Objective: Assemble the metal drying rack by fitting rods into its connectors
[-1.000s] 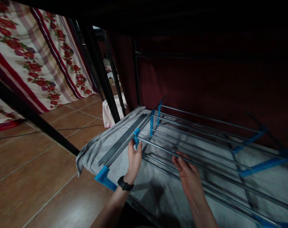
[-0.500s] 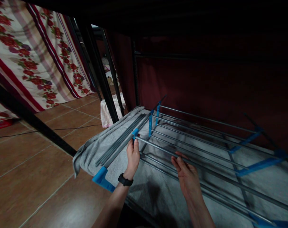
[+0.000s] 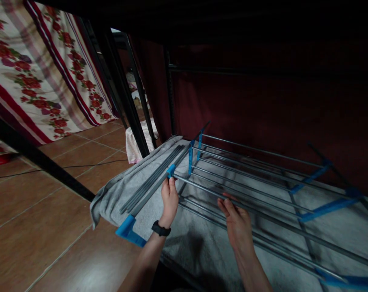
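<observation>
A partly assembled rack of grey metal rods (image 3: 199, 185) and blue plastic pieces lies across a grey towel (image 3: 106, 205). My left hand (image 3: 170, 200), with a black wristband (image 3: 161, 229), is closed at a blue plastic connector (image 3: 171, 170) where the front raised rod ends. Its fingertips are partly hidden behind the piece. Further right, my right hand (image 3: 237, 221) holds that same rod between thumb and fingers. Left of the connector lie several loose rods (image 3: 155, 178) side by side. A blue end piece (image 3: 127, 231) sticks out over the towel's near left edge.
Black metal posts (image 3: 126, 93) and a slanting black bar (image 3: 41, 156) frame the left side. A dark red cloth (image 3: 247, 105) hangs behind. Beyond are a floral curtain (image 3: 59, 73), brown floor tiles (image 3: 50, 194), a thin cable (image 3: 80, 166) and a pale striped cloth (image 3: 135, 146).
The view has shifted slightly, so everything sits a little further left. Both hands stay at the same places on the rack, and the right fingers look closed a little more around the rod.
</observation>
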### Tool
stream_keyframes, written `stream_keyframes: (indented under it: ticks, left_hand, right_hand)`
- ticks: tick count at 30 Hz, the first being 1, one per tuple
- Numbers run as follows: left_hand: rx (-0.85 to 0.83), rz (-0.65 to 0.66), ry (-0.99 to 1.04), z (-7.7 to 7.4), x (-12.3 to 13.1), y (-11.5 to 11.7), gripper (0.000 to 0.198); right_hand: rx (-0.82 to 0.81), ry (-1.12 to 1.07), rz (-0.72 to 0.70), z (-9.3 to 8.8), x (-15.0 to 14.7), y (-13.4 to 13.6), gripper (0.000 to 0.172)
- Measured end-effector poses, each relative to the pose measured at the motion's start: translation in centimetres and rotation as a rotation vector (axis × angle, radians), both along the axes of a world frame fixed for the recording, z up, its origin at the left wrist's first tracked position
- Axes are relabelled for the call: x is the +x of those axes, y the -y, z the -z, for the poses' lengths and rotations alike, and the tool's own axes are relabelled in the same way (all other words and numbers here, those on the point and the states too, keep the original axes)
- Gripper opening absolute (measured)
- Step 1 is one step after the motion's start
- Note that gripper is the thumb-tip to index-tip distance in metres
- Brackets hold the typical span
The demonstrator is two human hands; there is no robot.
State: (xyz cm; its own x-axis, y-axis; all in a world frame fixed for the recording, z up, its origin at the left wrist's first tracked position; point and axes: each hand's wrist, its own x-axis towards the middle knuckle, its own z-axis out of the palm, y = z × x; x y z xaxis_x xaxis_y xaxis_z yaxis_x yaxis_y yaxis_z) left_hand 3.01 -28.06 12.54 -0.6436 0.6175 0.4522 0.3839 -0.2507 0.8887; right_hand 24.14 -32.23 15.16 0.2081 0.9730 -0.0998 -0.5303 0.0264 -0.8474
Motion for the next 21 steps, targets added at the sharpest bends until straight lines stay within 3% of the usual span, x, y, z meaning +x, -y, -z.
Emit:
stream_keyframes:
  ticks: [5, 21]
  left_hand:
    - [0.005, 0.030, -0.003, -0.2, 0.0, 0.1, 0.047]
    - [0.013, 0.018, -0.010, 0.8, 0.2, -0.2, 0.049]
  right_hand:
    - [-0.013, 0.003, -0.016, 0.5, 0.1, 0.1, 0.026]
    - [-0.022, -0.027, 0.011, -0.5, -0.1, 0.6, 0.025]
